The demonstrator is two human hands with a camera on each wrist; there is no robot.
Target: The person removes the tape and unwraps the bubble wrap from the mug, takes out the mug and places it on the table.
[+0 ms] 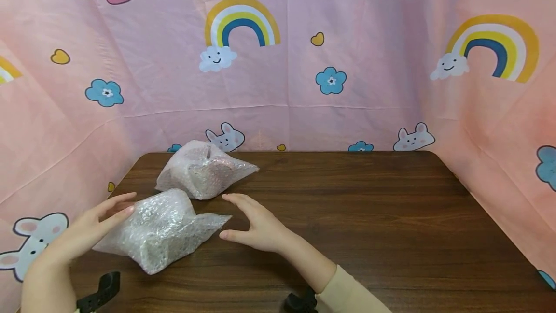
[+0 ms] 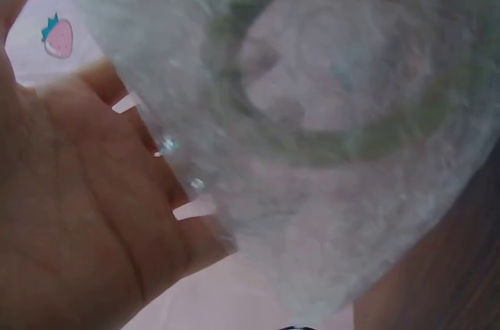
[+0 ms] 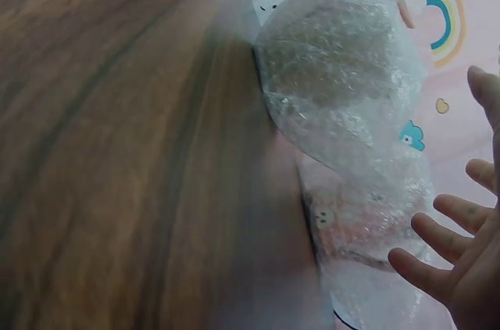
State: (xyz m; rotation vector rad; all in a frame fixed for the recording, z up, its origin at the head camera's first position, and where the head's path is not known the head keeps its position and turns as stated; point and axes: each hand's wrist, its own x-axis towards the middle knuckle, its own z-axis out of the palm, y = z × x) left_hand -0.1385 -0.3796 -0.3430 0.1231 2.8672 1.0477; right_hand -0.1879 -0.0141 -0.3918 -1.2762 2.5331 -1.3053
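A bubble-wrapped bundle (image 1: 162,228) lies at the left front of the wooden table. My left hand (image 1: 89,232) is at its left side, fingers loosely extended against the wrap, partly hidden behind it in the left wrist view. Through the bubble wrap (image 2: 266,213) there, a dull green ring shape shows faintly; what it is I cannot tell. My right hand (image 1: 260,228) hovers right of the bundle, thumb and fingers spread, holding nothing. Behind lies a second bubble-wrapped bundle (image 1: 197,170), with something pinkish inside that appears in the right wrist view.
The dark wooden table (image 1: 369,216) stretches away to the right. A pink patterned cloth (image 1: 278,76) hangs behind it and along both sides. Black wrist mounts (image 1: 99,294) show at the lower edge.
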